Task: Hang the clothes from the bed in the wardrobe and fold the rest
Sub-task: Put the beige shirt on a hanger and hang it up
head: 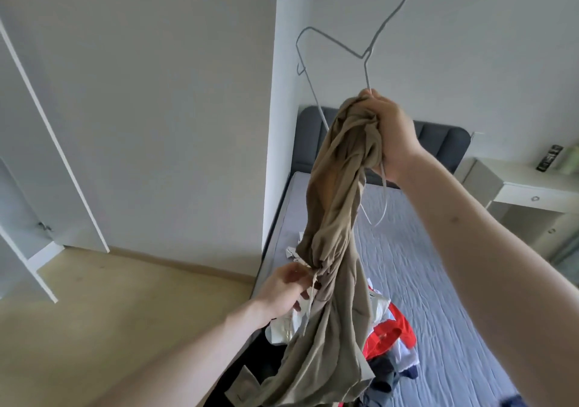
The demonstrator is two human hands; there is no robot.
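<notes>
My right hand (391, 137) is raised over the bed and grips the bunched top of an olive-tan garment (335, 218) together with a grey wire hanger (366, 55). The hanger's hook points up past the frame's top, and part of its wire loops out below the hand. The garment hangs down twisted, its lower end reaching the frame's bottom edge. My left hand (288, 290) pinches the cloth and a dangling cord at mid-length. A heap of clothes (388, 334), red, white and dark, lies on the grey bed (438, 265) below.
A white wardrobe door (56, 143) stands open at the left over a light wooden floor (125, 312). A dark padded headboard (438, 143) backs the bed. A white bedside desk (529, 187) with a dark remote-like object sits at the right.
</notes>
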